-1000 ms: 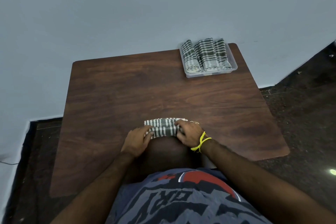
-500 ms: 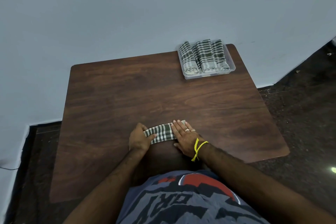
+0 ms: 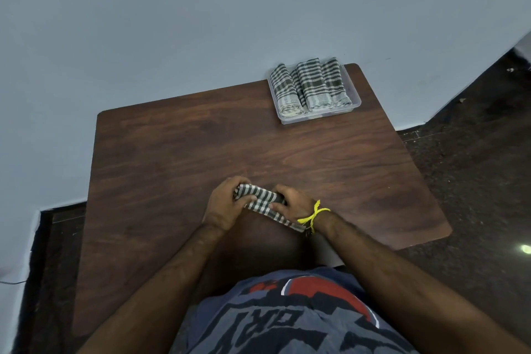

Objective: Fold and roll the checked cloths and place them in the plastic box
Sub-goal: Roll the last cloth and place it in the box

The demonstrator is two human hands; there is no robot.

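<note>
Gripping checked cloth (image 3: pixel 260 201) with left hand (image 3: pixel 223 207) and right hand (image 3: pixel 293 204), long axis upper-left to lower-right; wooden table (image 3: pixel 178 152), grey wall (image 3: pixel 201 23).

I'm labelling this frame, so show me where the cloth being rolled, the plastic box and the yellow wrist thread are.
cloth being rolled (image 3: pixel 260 198): head view, striped middle between both hands.
plastic box (image 3: pixel 316 119): head view, clear near wall.
yellow wrist thread (image 3: pixel 313 215): head view, knot at the right wrist.
</note>
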